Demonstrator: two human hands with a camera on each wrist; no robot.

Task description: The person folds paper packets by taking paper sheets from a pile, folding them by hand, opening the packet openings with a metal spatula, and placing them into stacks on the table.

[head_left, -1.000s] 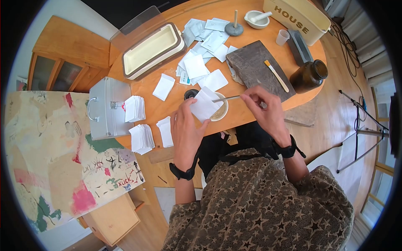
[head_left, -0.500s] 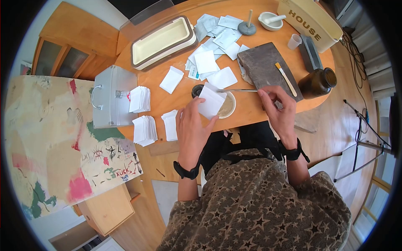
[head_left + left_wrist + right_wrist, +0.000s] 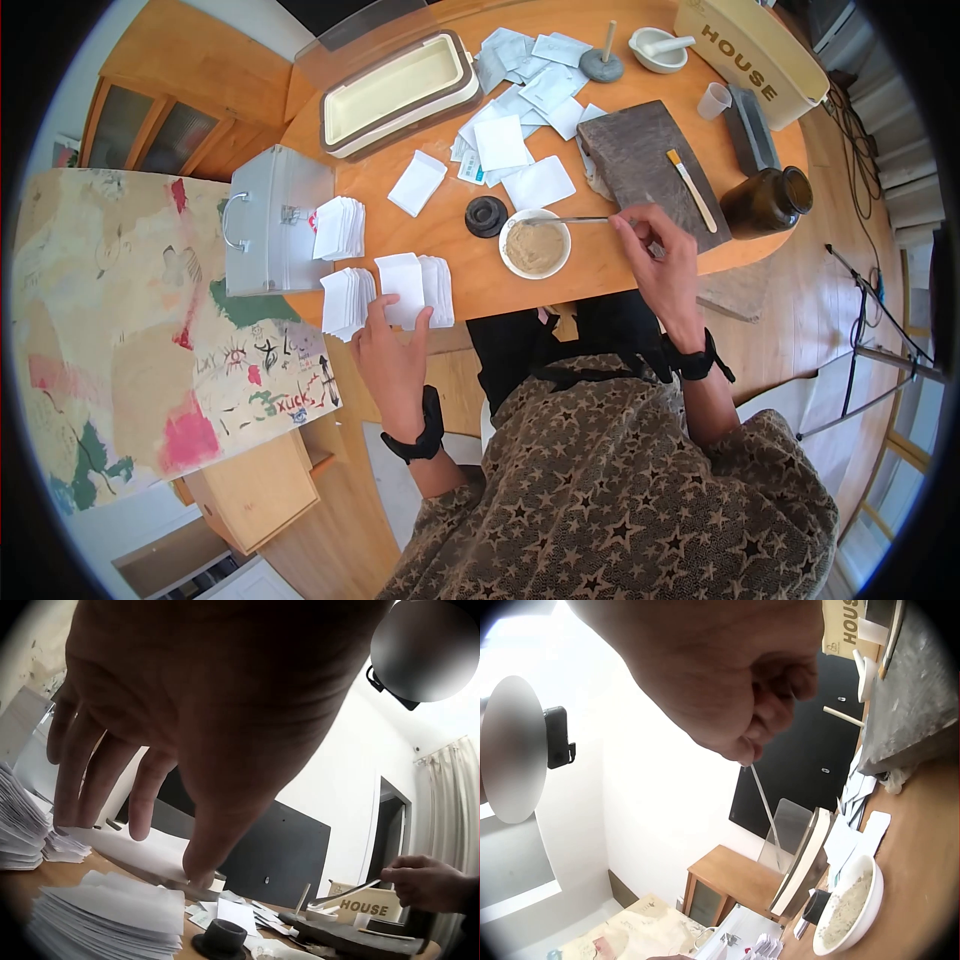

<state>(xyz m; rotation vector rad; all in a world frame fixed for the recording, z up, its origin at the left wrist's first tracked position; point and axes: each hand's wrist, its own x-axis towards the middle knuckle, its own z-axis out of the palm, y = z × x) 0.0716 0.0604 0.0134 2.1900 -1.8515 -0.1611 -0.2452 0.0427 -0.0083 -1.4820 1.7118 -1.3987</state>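
Observation:
My left hand (image 3: 392, 355) holds a white paper packet (image 3: 398, 278) by its edges, fingers at one side and thumb at the other. The packet overlaps a stack of similar packets (image 3: 438, 290) at the table's front left. Between my right thumb and fingers I pinch the end of a thin metal spatula (image 3: 575, 219). My right hand (image 3: 662, 265) is right of a white bowl (image 3: 566, 262) with beige powder (image 3: 535, 248) in it. The spatula's far tip reaches over the bowl's rim. In the right wrist view the spatula (image 3: 763, 799) slants down from the fingertips.
More packet stacks (image 3: 340, 228) stand by a silver case (image 3: 280, 220). A black round lid (image 3: 486, 216) sits left of the bowl. Behind are loose packets (image 3: 540, 185), a cream tray (image 3: 400, 95), a dark slab (image 3: 650, 150) with a brush (image 3: 690, 190), and a brown jar (image 3: 765, 203).
My left hand has carried the packet from over the bowl leftward to the stacks. The spatula, which was at the packet's opening, now lies over the bowl, still in my right hand.

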